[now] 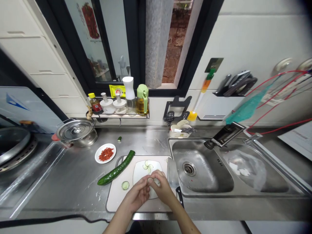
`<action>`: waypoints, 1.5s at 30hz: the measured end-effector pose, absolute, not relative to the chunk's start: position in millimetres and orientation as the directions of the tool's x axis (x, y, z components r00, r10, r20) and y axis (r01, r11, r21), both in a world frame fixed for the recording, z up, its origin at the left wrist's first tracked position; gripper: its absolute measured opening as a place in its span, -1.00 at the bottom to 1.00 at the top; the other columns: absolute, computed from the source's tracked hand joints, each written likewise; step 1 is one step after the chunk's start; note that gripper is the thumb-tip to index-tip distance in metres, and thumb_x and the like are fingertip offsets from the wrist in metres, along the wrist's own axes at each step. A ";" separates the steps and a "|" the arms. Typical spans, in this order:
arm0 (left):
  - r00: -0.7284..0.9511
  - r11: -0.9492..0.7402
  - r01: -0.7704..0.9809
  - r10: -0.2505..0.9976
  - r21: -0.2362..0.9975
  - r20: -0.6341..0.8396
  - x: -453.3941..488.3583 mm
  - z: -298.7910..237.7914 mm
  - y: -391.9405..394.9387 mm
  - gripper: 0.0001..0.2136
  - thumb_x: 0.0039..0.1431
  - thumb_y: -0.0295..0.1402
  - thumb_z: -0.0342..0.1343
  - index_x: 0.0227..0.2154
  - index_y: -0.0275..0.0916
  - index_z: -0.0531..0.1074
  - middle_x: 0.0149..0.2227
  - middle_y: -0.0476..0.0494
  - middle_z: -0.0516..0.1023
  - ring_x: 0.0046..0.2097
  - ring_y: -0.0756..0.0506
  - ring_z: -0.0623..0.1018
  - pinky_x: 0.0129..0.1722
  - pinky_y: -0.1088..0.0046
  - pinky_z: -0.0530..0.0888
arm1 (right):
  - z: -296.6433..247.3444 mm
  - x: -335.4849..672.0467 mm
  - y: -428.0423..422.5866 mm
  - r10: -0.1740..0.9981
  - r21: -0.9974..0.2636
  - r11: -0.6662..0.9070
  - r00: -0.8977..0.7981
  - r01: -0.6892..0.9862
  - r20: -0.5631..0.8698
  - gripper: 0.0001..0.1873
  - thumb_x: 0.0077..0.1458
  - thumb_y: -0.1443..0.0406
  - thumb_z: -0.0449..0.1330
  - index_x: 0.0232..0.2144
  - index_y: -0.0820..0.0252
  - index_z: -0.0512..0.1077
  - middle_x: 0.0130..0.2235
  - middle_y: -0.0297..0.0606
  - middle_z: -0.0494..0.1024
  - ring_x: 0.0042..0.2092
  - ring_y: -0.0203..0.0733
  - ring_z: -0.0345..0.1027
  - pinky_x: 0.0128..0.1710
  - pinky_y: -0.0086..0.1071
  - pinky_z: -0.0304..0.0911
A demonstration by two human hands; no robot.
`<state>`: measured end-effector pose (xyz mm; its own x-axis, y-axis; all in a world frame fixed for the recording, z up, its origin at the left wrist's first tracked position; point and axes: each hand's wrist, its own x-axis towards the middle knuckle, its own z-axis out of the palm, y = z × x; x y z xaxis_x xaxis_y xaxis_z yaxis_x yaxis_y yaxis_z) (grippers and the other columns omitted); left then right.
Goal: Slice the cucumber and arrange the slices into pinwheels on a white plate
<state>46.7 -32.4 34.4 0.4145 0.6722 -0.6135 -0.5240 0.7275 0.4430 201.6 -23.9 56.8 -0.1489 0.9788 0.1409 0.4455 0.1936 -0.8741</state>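
Note:
My left hand [140,194] and my right hand [161,187] meet over a white square plate [136,174], their fingertips pinched together. Between the fingers is a thin, pale piece that looks like a cucumber slice, mostly hidden by them. Several curved cucumber slices [147,166] lie grouped on the far part of the plate. The plate rests on a pale cutting board [115,198]. Left of it sits a short stack of round cucumber slices [125,185]. A long cucumber [117,171] lies slantwise over the board's left edge. A knife [173,174] with a black handle lies along the right edge.
A plate of chopped red pieces [106,154] and a cucumber end [119,139] are on the steel counter. A lidded pot [77,132] stands at the back left. To the right is a double sink [204,169] with a black tap [224,135]. A condiment rack [119,115] hangs behind.

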 end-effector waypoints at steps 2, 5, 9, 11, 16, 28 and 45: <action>0.370 0.675 -0.527 0.729 0.517 -0.576 47.6 33.3 -30.9 -0.50 -0.13 -0.32 0.35 -0.06 -0.16 0.39 -0.39 0.05 0.46 -0.45 0.14 0.42 -0.44 0.65 0.28 | 53.8 206.8 -23.3 0.983 -0.874 0.169 -0.138 0.455 0.118 -0.83 0.08 0.22 0.09 -0.50 0.15 0.36 -0.33 -0.26 0.43 -0.18 -0.18 0.29 -0.14 -0.34 0.19; 0.290 0.628 -0.423 0.777 0.653 -0.559 50.6 32.1 -24.9 -0.51 -0.21 -0.29 0.38 -0.14 -0.22 0.43 -0.48 0.09 0.39 -0.49 0.15 0.37 -0.50 0.65 0.21 | 45.6 217.1 -19.8 0.988 -0.879 0.093 -0.152 0.468 0.023 -0.80 0.07 0.20 0.09 -0.52 0.17 0.35 -0.44 -0.34 0.37 -0.31 -0.24 0.26 -0.28 -0.40 0.18; 0.196 0.559 -0.213 0.828 0.802 -0.525 59.5 25.1 -11.6 -0.57 -0.30 -0.26 0.39 -0.32 -0.29 0.43 -0.61 0.15 0.25 -0.54 0.13 0.28 -0.54 0.62 0.13 | 30.6 231.3 -9.4 0.977 -0.890 -0.001 -0.188 0.456 -0.098 -0.78 0.07 0.20 0.08 -0.53 0.19 0.34 -0.56 -0.43 0.26 -0.46 -0.33 0.14 -0.43 -0.47 0.09; 0.166 0.508 -0.137 0.858 0.850 -0.486 65.4 17.8 -4.4 -0.60 -0.32 -0.25 0.38 -0.38 -0.30 0.42 -0.65 0.18 0.19 -0.57 0.13 0.22 -0.55 0.60 0.12 | 23.5 237.4 -2.4 0.973 -0.881 -0.017 -0.194 0.473 -0.123 -0.78 0.05 0.22 0.09 -0.55 0.21 0.34 -0.57 -0.44 0.27 -0.48 -0.34 0.12 -0.45 -0.49 0.06; 0.090 0.425 0.096 0.897 0.900 -0.433 79.6 -4.0 9.4 -0.76 -0.23 -0.32 0.30 -0.47 -0.29 0.41 -0.65 0.16 0.24 -0.57 0.11 0.23 -0.50 0.57 0.18 | 12.4 248.0 14.8 0.956 -0.771 -0.041 -0.199 0.636 -0.214 -0.81 0.04 0.29 0.09 -0.55 0.24 0.38 -0.56 -0.41 0.34 -0.47 -0.34 0.14 -0.45 -0.50 0.01; 0.025 0.282 0.654 0.919 0.702 -0.394 89.5 -2.9 16.9 -0.91 -0.04 -0.37 0.23 -0.42 -0.20 0.49 -0.46 0.02 0.53 -0.39 0.02 0.47 -0.42 0.56 0.26 | 18.4 242.5 25.1 0.916 -0.405 -0.188 0.010 0.895 -0.401 -0.89 0.06 0.27 0.15 -0.43 0.19 0.42 -0.39 -0.31 0.49 -0.37 -0.32 0.25 -0.43 -0.48 -0.08; 0.064 0.194 0.761 0.927 0.619 -0.369 96.7 4.4 20.0 -0.91 0.05 -0.32 0.14 -0.38 -0.17 0.49 -0.36 -0.01 0.58 -0.31 -0.01 0.52 -0.40 0.55 0.27 | 22.9 241.5 25.7 0.912 -0.336 -0.237 0.089 0.912 -0.402 -0.89 0.05 0.26 0.12 -0.41 0.15 0.42 -0.37 -0.29 0.51 -0.32 -0.26 0.32 -0.45 -0.45 -0.09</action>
<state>96.7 20.0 4.4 0.0636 0.9274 -0.3686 0.7612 0.1938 0.6189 241.5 25.7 22.9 0.0888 0.9115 -0.4015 0.9116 -0.2368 -0.3360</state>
